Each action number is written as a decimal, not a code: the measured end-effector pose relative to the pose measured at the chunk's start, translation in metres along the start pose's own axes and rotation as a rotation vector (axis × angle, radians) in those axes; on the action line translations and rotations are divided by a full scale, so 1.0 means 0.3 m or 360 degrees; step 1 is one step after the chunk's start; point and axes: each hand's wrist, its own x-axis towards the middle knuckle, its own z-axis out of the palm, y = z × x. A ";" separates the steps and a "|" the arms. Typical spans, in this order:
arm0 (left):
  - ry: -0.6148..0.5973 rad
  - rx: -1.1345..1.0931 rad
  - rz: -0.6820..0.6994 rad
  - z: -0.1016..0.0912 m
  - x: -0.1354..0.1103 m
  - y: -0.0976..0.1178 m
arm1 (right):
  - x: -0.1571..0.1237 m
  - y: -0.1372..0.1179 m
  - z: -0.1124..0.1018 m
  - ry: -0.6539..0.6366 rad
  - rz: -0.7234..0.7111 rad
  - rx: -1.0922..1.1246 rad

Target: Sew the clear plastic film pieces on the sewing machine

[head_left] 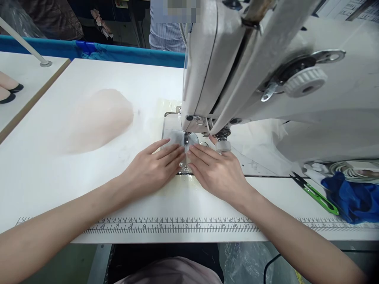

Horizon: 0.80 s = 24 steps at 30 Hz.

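A sewing machine (201, 79) stands over the white table, its presser foot (186, 138) down near the metal needle plate (171, 128). Flat on the left of the foot lies my left hand (156, 165), fingers stretched toward the needle area. My right hand (216, 169) mirrors it on the right, fingers extended and its tips close to the foot. Whether thin cloth lies beneath the fingertips I cannot make out. A sheer beige, rounded piece of fabric (103, 118) rests on the table left of the machine.
Green thread snips (315, 193) lie at the right beside a blue cloth (352, 197). White material (257, 142) sits under the machine arm. A printed ruler (160, 226) runs along the front edge. Another person's fingers (8, 88) show at far left.
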 end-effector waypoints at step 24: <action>0.0014 0.0078 -0.0078 0.012 -0.009 -0.005 | 0.006 0.026 0.032 0.0007 0.0030 -0.0121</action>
